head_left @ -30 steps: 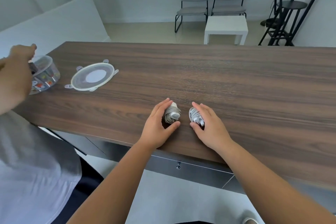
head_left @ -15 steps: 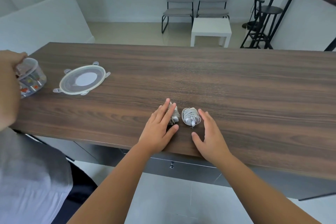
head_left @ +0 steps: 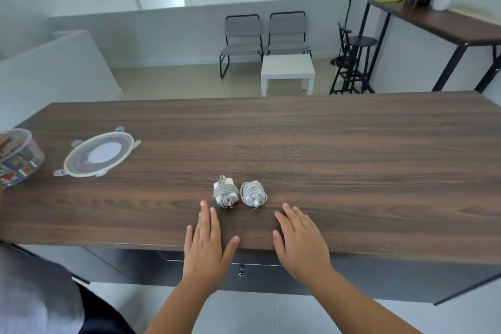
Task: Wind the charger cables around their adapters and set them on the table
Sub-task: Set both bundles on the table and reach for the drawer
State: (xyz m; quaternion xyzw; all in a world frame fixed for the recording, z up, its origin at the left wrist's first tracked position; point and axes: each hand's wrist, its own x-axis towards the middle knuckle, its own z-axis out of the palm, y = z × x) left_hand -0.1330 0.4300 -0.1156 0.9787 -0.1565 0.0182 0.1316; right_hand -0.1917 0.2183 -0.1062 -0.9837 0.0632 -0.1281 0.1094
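Observation:
Two white charger adapters lie side by side on the dark wooden table (head_left: 325, 149), each with its cable wound around it. The left adapter (head_left: 225, 192) is squarish; the right adapter (head_left: 253, 193) has its plug end pointing toward me. My left hand (head_left: 207, 248) rests flat near the table's front edge, just below and left of the left adapter, fingers spread, holding nothing. Flat and empty too, my right hand (head_left: 301, 244) lies below and right of the right adapter. Neither hand touches an adapter.
A round clear lid (head_left: 99, 156) lies on the table at left. Beside it at the far left edge stands a clear container (head_left: 19, 160) with small coloured items, another person's hand on it; their grey sleeve (head_left: 32, 298) fills the lower left. Chairs and a white side table stand beyond.
Both my hands have let go of the wound adapters and drawn back toward the table's front edge. The adapters now lie free on the table. The view has tilted up.

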